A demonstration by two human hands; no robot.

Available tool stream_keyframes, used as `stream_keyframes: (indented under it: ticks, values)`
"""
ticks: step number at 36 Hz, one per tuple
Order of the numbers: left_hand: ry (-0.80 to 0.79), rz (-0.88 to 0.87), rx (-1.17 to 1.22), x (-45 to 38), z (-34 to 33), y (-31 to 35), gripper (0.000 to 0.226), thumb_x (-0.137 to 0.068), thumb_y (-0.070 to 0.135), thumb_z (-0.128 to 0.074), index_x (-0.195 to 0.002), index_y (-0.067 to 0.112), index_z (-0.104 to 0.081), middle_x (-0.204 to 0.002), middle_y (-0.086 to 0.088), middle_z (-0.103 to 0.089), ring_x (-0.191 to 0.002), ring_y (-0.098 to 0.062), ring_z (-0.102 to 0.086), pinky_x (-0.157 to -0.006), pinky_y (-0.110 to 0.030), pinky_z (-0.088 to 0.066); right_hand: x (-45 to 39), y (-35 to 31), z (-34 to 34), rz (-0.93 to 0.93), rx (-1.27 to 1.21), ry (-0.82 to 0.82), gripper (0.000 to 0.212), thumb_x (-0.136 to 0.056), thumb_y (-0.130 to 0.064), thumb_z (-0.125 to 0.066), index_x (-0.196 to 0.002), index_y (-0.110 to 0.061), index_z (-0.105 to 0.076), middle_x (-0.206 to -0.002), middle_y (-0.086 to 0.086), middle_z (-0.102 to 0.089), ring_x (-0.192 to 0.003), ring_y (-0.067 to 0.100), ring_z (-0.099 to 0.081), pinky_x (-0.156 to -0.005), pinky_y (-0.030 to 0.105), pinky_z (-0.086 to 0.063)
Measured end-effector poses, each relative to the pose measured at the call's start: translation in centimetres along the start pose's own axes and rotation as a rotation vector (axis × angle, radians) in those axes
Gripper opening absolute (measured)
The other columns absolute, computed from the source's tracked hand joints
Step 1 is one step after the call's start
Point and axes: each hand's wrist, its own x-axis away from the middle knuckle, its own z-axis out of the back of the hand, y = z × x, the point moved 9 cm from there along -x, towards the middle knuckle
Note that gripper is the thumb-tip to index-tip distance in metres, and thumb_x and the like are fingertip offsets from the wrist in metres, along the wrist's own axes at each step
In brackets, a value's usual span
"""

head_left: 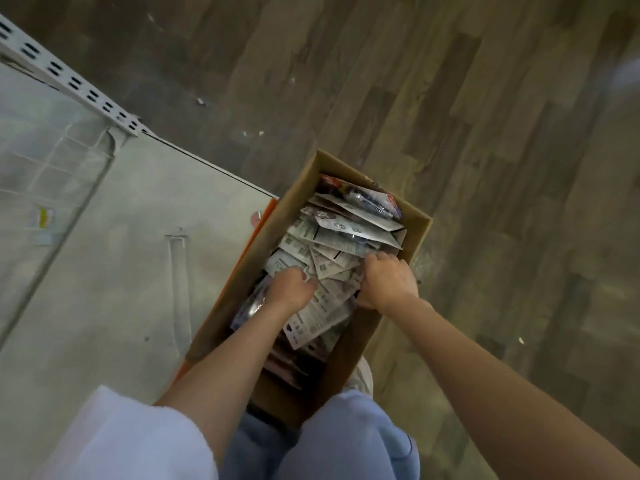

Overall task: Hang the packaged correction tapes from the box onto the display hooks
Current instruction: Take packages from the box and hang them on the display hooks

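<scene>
A long brown cardboard box (417, 233) stands on the floor in front of my legs. It is packed with several packaged correction tapes (346, 233), mostly lying with their white printed backs up. My left hand (291, 289) reaches into the middle of the box, its fingers curled down among the packs. My right hand (386, 280) is at the box's right side, its fingers curled round the edges of a bunch of packs. The fingertips of both hands are hidden in the pile. No display hooks are in view.
A white shelf base (121, 271) lies to the left of the box, with a slotted white upright (69, 81) at the top left. An orange edge (258, 233) runs along the box's left side. Wood-pattern floor (485, 133) stretches to the right and behind.
</scene>
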Motion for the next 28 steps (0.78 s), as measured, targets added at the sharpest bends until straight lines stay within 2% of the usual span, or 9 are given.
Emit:
stream_keyframes:
  ticks: [3,5,8,10,14,19,22,25,28]
  values:
    - [-0.005,0.057,0.143,-2.3,-1.2,0.7,0.036,-0.097,0.036,-0.049,-0.074,0.009,-0.055,-0.075,-0.007,-0.057,-0.072,-0.021,-0.056,-0.069,-0.029,-0.040,-1.0,0.5,-0.4,0.028,0.054,0.008,0.045,-0.091,-0.018,-0.054,-0.133,-0.009,-0.045,-0.134,0.012,-0.050,-0.125,0.029,-0.045,-0.104,0.035,-0.035]
    - [0.007,0.096,0.279,-3.6,-1.9,0.9,0.038,-0.094,0.040,-0.053,-0.073,0.009,-0.057,-0.078,-0.010,-0.060,-0.077,-0.026,-0.060,-0.071,-0.030,-0.043,-1.4,0.7,-0.5,0.048,0.074,0.019,0.047,-0.089,-0.018,-0.057,-0.133,-0.009,-0.045,-0.132,0.011,-0.051,-0.124,0.028,-0.046,-0.103,0.034,-0.035]
    - [0.051,0.172,0.511,-4.8,-2.7,1.1,0.054,-0.084,0.049,-0.063,-0.114,0.005,-0.059,-0.113,-0.013,-0.063,-0.105,-0.032,-0.060,-0.085,-0.036,-0.053,-1.7,0.7,-0.5,0.070,0.077,0.030,0.047,-0.088,-0.019,-0.059,-0.132,-0.008,-0.046,-0.131,0.011,-0.052,-0.123,0.028,-0.046,-0.103,0.034,-0.036]
    - [0.033,0.208,0.635,-5.2,-3.5,1.7,0.064,-0.081,0.049,-0.068,-0.126,0.007,-0.053,-0.124,-0.010,-0.058,-0.111,-0.032,-0.057,-0.087,-0.039,-0.055,-1.7,0.7,-0.4,0.081,0.079,0.034,0.044,-0.089,-0.018,-0.057,-0.130,-0.007,-0.047,-0.130,0.012,-0.052,-0.122,0.028,-0.047,-0.102,0.034,-0.036]
    - [0.083,0.256,0.656,-5.6,-4.0,2.1,0.050,-0.083,0.044,-0.069,-0.109,0.002,-0.063,-0.116,-0.011,-0.065,-0.107,-0.032,-0.060,-0.096,-0.043,-0.050,-1.5,0.7,-0.3,0.095,0.068,0.029,0.042,-0.090,-0.016,-0.053,-0.130,-0.006,-0.046,-0.131,0.012,-0.051,-0.122,0.028,-0.046,-0.101,0.034,-0.036]
    - [0.130,0.336,0.732,-3.9,-4.1,1.5,0.027,-0.087,0.022,-0.065,-0.107,0.003,-0.066,-0.111,-0.009,-0.065,-0.108,-0.031,-0.057,-0.100,-0.040,-0.046,-0.4,0.6,-0.2,0.089,-0.003,0.013,0.038,-0.094,-0.014,-0.045,-0.132,-0.007,-0.045,-0.134,0.012,-0.049,-0.125,0.028,-0.044,-0.102,0.034,-0.034]
    - [0.163,0.354,0.695,-1.4,-2.5,-0.1,0.020,-0.087,0.016,-0.063,-0.101,0.004,-0.066,-0.105,-0.010,-0.065,-0.098,-0.030,-0.059,-0.091,-0.036,-0.050,1.4,0.5,-0.3,0.063,-0.050,-0.034,0.038,-0.094,-0.016,-0.047,-0.131,-0.008,-0.045,-0.132,0.012,-0.050,-0.124,0.030,-0.044,-0.101,0.037,-0.036]
    - [0.194,0.378,0.642,2.1,0.4,-1.6,0.023,-0.084,0.014,-0.068,-0.103,0.003,-0.066,-0.105,-0.011,-0.067,-0.095,-0.030,-0.064,-0.088,-0.041,-0.054,4.0,0.3,0.0,0.024,-0.102,-0.107,0.037,-0.096,-0.014,-0.046,-0.133,-0.007,-0.043,-0.133,0.012,-0.048,-0.124,0.031,-0.044,-0.097,0.039,-0.040]
    - [0.204,0.338,0.629,6.4,3.2,-1.6,0.016,-0.085,0.006,-0.066,-0.101,0.003,-0.068,-0.100,-0.011,-0.068,-0.086,-0.026,-0.066,-0.070,-0.033,-0.058,7.1,-0.4,1.3,0.007,-0.155,-0.155,0.038,-0.095,-0.008,-0.040,-0.133,-0.005,-0.043,-0.134,0.014,-0.047,-0.123,0.032,-0.044,-0.097,0.040,-0.041]
